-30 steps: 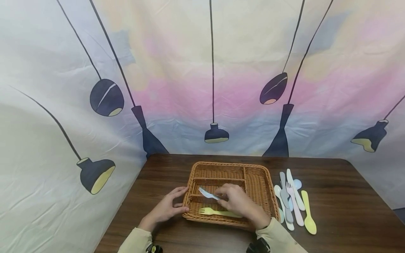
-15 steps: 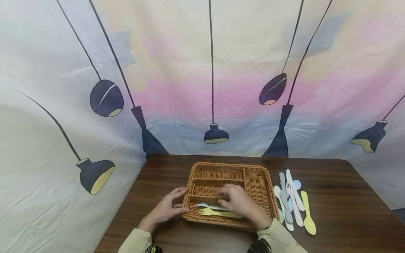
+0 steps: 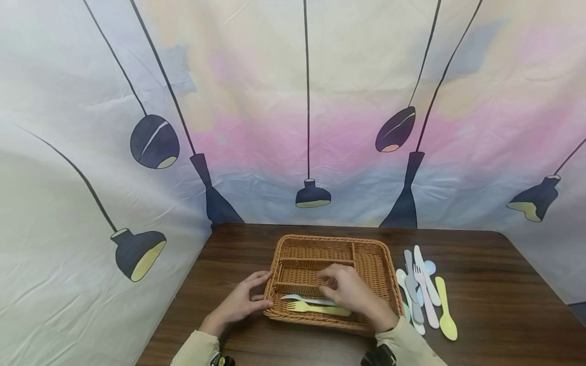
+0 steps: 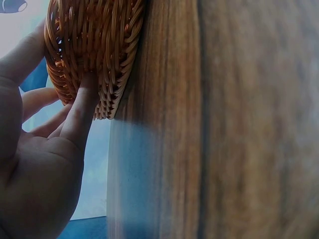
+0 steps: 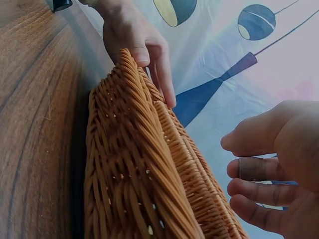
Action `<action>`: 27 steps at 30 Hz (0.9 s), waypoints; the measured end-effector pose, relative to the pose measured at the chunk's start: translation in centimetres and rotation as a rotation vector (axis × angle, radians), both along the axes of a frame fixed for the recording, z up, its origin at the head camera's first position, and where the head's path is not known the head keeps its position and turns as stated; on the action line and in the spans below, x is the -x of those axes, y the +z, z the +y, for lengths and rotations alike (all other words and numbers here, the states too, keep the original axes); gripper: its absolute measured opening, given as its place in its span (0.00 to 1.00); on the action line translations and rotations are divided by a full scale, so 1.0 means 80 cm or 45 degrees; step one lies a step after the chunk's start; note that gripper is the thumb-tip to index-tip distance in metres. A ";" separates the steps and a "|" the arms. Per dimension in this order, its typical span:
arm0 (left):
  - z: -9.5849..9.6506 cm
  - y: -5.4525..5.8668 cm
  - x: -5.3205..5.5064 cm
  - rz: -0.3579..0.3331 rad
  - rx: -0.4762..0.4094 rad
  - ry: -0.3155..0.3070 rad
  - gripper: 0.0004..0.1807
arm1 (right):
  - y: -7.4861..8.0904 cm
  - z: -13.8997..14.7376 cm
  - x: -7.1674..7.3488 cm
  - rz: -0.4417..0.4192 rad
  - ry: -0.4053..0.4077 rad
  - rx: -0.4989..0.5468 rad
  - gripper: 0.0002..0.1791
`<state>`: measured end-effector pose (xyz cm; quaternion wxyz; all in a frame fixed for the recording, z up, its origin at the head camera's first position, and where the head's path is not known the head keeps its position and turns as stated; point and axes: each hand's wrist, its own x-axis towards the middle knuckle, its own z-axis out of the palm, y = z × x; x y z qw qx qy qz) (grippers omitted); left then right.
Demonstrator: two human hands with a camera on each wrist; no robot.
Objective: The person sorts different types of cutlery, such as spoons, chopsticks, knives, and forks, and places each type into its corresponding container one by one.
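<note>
My left hand [image 3: 242,301] touches the left end of a brown wicker basket [image 3: 389,254], its fingers fairly straight and spread along the outer wall. In the left wrist view, a fingertip of that hand [image 4: 45,159] lies against the woven side. Over the basket's middle, my right hand [image 3: 348,288] hovers with fingers loosely bent and nothing between them. The right wrist view has this hand [image 5: 279,169] apart from the rim. Side by side in the front compartment lie a yellow fork [image 3: 311,307] and a pale blue knife [image 3: 304,299], whose right end is partly hidden.
To the basket's right, a loose pile holds a pink fork [image 3: 426,295], a white knife [image 3: 428,277], a grey knife [image 3: 410,274] and several spoons. A yellow spoon [image 3: 446,310] lies at the pile's right. A printed cloth [image 3: 348,127] hangs behind the wooden table [image 3: 494,284].
My right hand has let go of the pale blue knife, which has come down beside the yellow fork. That hand has since shifted slightly right. The left hand stays at the basket.
</note>
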<state>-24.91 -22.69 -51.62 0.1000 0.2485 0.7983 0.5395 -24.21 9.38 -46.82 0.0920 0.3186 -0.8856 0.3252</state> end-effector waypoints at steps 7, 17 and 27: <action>-0.001 0.000 0.001 -0.018 0.017 -0.001 0.43 | 0.003 0.012 0.002 0.013 -0.040 0.015 0.13; 0.000 0.000 0.003 -0.010 0.031 0.005 0.42 | 0.010 0.043 0.006 0.042 -0.148 -0.021 0.13; -0.001 -0.002 0.001 -0.005 0.025 0.003 0.42 | 0.009 0.079 0.009 0.056 -0.258 -0.032 0.14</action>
